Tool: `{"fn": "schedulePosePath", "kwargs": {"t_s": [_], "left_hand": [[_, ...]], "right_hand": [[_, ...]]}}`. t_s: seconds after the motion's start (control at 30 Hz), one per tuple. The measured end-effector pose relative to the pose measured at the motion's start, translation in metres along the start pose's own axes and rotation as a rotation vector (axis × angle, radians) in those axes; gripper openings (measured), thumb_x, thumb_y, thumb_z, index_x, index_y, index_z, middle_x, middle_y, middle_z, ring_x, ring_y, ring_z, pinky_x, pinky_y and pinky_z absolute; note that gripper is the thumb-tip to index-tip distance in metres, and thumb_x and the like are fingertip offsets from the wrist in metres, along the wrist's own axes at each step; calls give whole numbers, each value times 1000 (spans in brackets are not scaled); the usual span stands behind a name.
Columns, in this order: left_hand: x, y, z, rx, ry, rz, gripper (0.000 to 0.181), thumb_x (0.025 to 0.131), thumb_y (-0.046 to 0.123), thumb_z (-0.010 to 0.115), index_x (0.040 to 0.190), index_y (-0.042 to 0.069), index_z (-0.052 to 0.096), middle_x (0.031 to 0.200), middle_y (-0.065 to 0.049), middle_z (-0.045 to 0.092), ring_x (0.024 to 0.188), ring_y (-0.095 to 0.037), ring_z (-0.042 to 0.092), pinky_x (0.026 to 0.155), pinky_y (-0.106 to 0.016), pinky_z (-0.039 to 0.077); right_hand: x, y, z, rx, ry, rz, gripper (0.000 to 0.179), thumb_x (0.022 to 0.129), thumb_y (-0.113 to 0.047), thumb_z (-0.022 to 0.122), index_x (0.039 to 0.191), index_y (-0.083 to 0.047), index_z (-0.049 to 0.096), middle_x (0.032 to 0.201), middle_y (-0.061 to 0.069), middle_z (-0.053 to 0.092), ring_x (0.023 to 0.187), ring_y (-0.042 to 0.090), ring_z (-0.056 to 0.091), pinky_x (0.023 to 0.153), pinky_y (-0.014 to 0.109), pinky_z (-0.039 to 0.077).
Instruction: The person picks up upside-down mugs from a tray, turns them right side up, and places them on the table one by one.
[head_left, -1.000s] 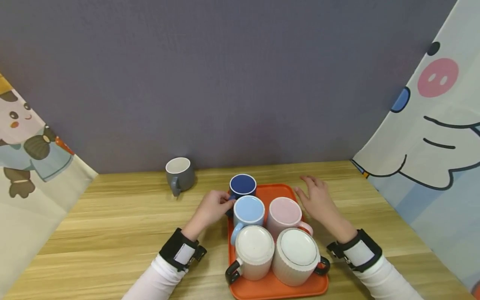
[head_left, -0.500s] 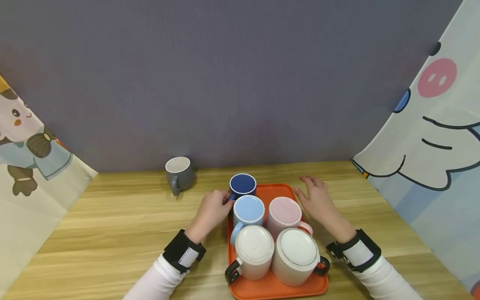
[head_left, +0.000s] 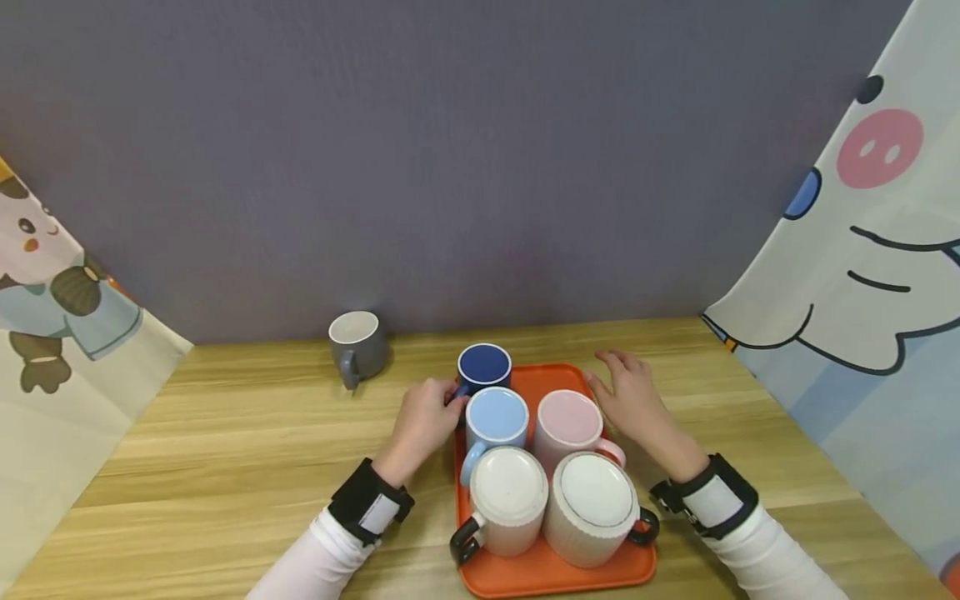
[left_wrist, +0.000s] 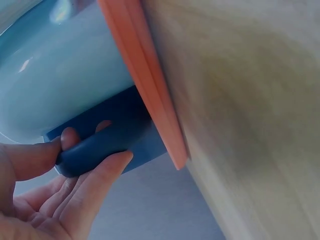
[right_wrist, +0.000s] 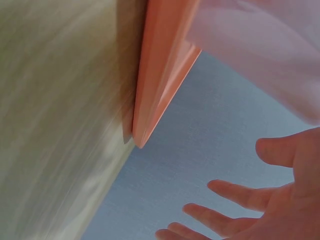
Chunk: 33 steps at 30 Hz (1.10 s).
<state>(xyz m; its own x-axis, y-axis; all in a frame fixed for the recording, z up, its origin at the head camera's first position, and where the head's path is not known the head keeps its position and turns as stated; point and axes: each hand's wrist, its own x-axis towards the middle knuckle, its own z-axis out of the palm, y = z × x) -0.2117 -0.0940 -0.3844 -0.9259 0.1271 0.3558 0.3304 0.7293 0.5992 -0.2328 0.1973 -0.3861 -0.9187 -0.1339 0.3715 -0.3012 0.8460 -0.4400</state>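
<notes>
My left hand point(head_left: 423, 419) pinches the handle of the dark blue mug point(head_left: 484, 365) at the back left of the orange tray point(head_left: 546, 380). In the left wrist view, thumb and fingers close round that handle point(left_wrist: 95, 152). Past the tray's right rim, my right hand point(head_left: 636, 400) is held with fingers spread and nothing in them. A light blue mug point(head_left: 497, 413) stands just in front of the dark blue one. Beside it is a pink mug point(head_left: 568, 417), nearest to my right hand. Two whitish ribbed mugs with black handles, one left point(head_left: 510, 492) and one right point(head_left: 592, 493), fill the tray's front.
A grey mug point(head_left: 358, 350) stands on the wooden table point(head_left: 225, 450) at the back left, off the tray. Behind the table rises a grey partition point(head_left: 465, 167). Cartoon-printed cloths hang on the left point(head_left: 45, 358) and right point(head_left: 862, 333).
The left hand has shifted slightly and keeps its grip on the dark blue mug's handle. The right hand and the mugs stay where they were; the head view tilts a little.
</notes>
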Motion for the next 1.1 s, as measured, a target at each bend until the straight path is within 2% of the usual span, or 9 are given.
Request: {"fn": "schedulePosePath", "kwargs": {"t_s": [0.2, 0.33, 0.43, 0.67, 0.83, 0.93, 1.1], "left_hand": [[2, -4, 1, -74, 9, -65, 12, 84, 10, 69, 73, 6, 69, 57, 1, 59, 50, -8, 47, 47, -22, 37], [4, -8, -2, -146, 47, -106, 11, 83, 10, 70, 74, 4, 70, 60, -4, 66, 52, -6, 55, 47, -22, 41], [7, -9, -4, -180, 86, -113, 11, 84, 9, 69, 74, 3, 70, 62, -7, 68, 53, -7, 58, 46, -21, 42], [11, -7, -9, -217, 145, -137, 13, 85, 9, 68, 74, 4, 69, 62, -7, 67, 54, -10, 59, 47, -22, 42], [14, -1, -13, -302, 194, -161, 13, 86, 10, 67, 78, 1, 71, 64, -9, 69, 59, -17, 67, 52, -22, 48], [16, 2, -16, -359, 227, -161, 13, 87, 9, 66, 81, -1, 71, 65, -10, 69, 61, -20, 68, 55, -23, 51], [18, 7, -18, -386, 302, -130, 14, 88, 10, 66, 84, -2, 71, 66, -10, 70, 61, -19, 69, 58, -25, 55]], "right_hand": [[2, 0, 2, -7, 9, -13, 44, 94, -20, 57, 126, 9, 52, 127, 37, 48, 115, 56, 42, 97, 61, 33], [4, -1, 2, -1, 20, -27, 44, 93, -20, 58, 126, 9, 52, 126, 36, 49, 117, 54, 43, 99, 61, 31], [6, -4, 0, 14, 23, -25, 44, 93, -19, 58, 127, 9, 51, 125, 36, 49, 118, 54, 43, 100, 62, 31], [8, -8, -5, 30, 18, -11, 46, 94, -21, 56, 128, 8, 50, 128, 35, 48, 120, 54, 40, 102, 63, 30], [7, -9, -9, 42, -3, 11, 47, 94, -22, 56, 130, 7, 48, 130, 33, 47, 123, 53, 38, 103, 62, 30], [8, -10, -11, 45, -10, 16, 48, 95, -23, 55, 131, 7, 47, 131, 33, 47, 124, 52, 38, 103, 62, 30], [10, -14, -15, 51, -5, 13, 49, 96, -25, 54, 132, 7, 47, 131, 32, 47, 123, 51, 40, 104, 61, 30]]}}
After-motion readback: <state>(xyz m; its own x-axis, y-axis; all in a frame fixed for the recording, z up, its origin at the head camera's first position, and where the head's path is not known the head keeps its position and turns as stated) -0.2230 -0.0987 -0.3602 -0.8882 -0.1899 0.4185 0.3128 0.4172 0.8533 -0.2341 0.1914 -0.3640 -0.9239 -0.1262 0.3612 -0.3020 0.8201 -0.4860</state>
